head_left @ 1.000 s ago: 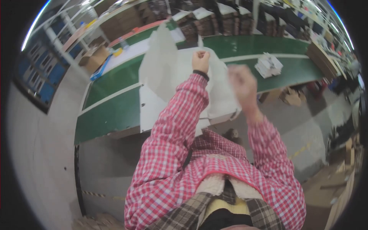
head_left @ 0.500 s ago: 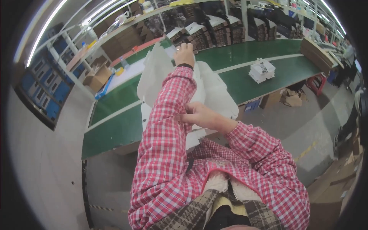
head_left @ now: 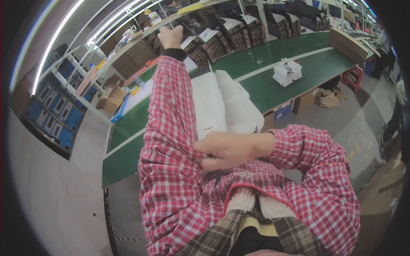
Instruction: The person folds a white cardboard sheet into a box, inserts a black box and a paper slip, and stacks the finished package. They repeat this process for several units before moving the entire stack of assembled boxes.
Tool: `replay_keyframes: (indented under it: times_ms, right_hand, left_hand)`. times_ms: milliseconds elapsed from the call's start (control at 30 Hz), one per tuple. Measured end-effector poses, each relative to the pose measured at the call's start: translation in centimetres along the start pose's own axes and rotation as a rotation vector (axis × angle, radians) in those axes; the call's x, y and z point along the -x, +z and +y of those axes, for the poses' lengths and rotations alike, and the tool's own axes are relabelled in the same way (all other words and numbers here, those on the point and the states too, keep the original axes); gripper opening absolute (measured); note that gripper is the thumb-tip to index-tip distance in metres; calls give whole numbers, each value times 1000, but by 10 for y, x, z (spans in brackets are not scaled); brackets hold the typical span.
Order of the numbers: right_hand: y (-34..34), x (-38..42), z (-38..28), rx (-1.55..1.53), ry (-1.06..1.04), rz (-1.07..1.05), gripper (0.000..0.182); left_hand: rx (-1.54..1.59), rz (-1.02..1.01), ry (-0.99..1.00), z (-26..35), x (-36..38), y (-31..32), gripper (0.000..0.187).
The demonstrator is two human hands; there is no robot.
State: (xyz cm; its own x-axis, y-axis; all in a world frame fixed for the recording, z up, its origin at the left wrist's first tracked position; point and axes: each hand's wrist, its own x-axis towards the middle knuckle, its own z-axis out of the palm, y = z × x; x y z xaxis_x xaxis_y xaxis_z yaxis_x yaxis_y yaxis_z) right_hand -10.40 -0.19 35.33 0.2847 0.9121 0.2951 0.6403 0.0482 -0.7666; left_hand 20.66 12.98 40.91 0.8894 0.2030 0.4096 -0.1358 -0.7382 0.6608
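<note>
My left hand (head_left: pixel 171 38) is raised at the end of the outstretched left arm, near the shelf edge, with its fingers curled and nothing visible in them. My right hand (head_left: pixel 226 149) pinches the red checked cloth of the left sleeve (head_left: pixel 171 123) near the elbow. Beyond my right hand lie white sheets or flattened boxes (head_left: pixel 239 102) on the green table (head_left: pixel 136 128). The left arm hides part of them.
A small white stack (head_left: pixel 287 72) sits on the green table to the right. Dark stacked goods (head_left: pixel 252 36) line the back. An open cardboard box (head_left: pixel 112 99) is at the left, and a red stool (head_left: pixel 352 78) stands right of the table.
My left hand has moved up and left, away from the white sheets, and the arm is straighter. My right hand has come closer and lower, still on the sleeve. The view has shifted slightly.
</note>
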Motion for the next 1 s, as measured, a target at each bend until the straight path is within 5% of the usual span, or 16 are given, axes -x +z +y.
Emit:
replay_keyframes:
  times_ms: [67, 100, 167, 333, 367, 400, 467, 567, 667, 767, 867, 1000]
  right_hand:
    - [-8, 3, -11, 45, -70, 42, 15]
    - [-11, -1, -13, 70, -62, 35, 14]
    - [-18, -7, -16, 156, -27, 6, 13]
    - [-37, 9, 16, 93, -3, -8, 14]
    - [-52, 13, 27, -105, -15, 78, 34]
    - [-62, 15, 28, -22, 31, 247, 31]
    - [-80, 23, 30, 303, 226, 936, 21]
    - [-91, 24, 65, 508, 95, 1010, 20]
    - [-73, 29, 82, 544, 127, 1017, 18]
    - [-63, 26, 79, 295, 225, 1009, 10]
    - [-66, 27, 71, 56, 414, 942, 17]
    - [-54, 12, 88, 75, 376, 937, 7]
  left_hand:
    - [-392, -130, 254, -51, -73, 18, 53]
    - [-50, -86, 131, -41, -33, 2, 50]
    - [1308, 89, -390, 37, 35, -63, 44]
    - [1829, -109, -462, 49, 55, -20, 32]
    - [1973, -236, -473, 64, 64, -15, 18]
    - [1958, -278, -454, 68, 64, -2, 18]
    - [1884, -456, -399, 79, 65, 28, 18]
    - [1667, -496, -515, 86, 72, 70, 4]
    - [1358, -324, -490, 76, 104, 84, 17]
    - [1084, -281, -396, 66, 106, 96, 11]
    - [658, -207, -14, 64, 117, 109, 16]
    - [186, -128, 375, 30, 125, 102, 13]
